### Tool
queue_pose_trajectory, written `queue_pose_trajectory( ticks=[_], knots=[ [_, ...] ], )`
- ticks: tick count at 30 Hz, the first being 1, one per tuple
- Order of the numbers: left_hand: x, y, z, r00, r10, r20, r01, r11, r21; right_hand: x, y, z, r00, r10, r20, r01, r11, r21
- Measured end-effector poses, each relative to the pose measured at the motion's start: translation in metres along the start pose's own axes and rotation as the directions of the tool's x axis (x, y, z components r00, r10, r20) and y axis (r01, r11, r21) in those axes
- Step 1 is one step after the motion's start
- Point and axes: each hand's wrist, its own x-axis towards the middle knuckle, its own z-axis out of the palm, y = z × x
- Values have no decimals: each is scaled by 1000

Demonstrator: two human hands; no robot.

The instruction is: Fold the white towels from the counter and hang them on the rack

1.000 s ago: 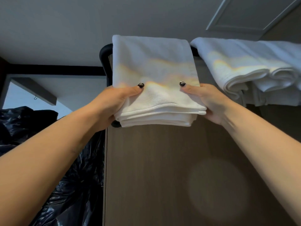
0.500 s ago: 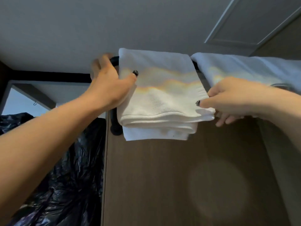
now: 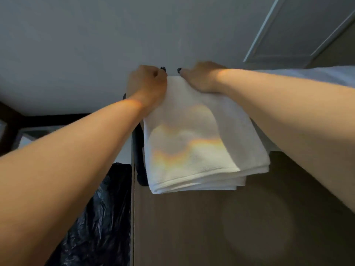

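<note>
Both hands, the left hand (image 3: 148, 81) and right hand (image 3: 201, 77), pressed the folded white towel (image 3: 194, 143) over the black rack (image 3: 138, 150), apparently seating it; whether either gripped was unclear.

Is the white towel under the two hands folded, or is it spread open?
Folded. The white towel shows several stacked layers along its lower hanging edge, draped over the black rack.
</note>
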Motion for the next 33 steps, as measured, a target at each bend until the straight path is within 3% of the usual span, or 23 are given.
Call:
queue_pose_trajectory(
  ticks=[4,7,13,16,22,29,33],
  knots=[
    [16,1,-14,982,-11,191,-22,985,169,8,10,6,998,0,-61,-3,998,-62],
    [29,-2,-23,930,-104,353,50,986,159,15,14,5,997,-47,-55,45,998,-51],
    [34,-5,-7,972,-87,219,19,954,298,21,20,7,995,-43,-90,39,998,-44],
    [40,-7,-6,966,-74,249,-1,958,288,19,17,6,998,-40,-56,38,999,-36],
    [19,-19,-16,946,80,315,-159,960,233,-11,18,8,990,-58,-127,38,988,-152],
    [-12,-4,-42,921,-10,389,-84,971,224,-52,11,-8,993,-115,-10,112,981,-157],
    [-44,1,-55,924,60,379,-126,980,151,-93,7,-16,981,-195,17,195,966,-171]
  ],
)
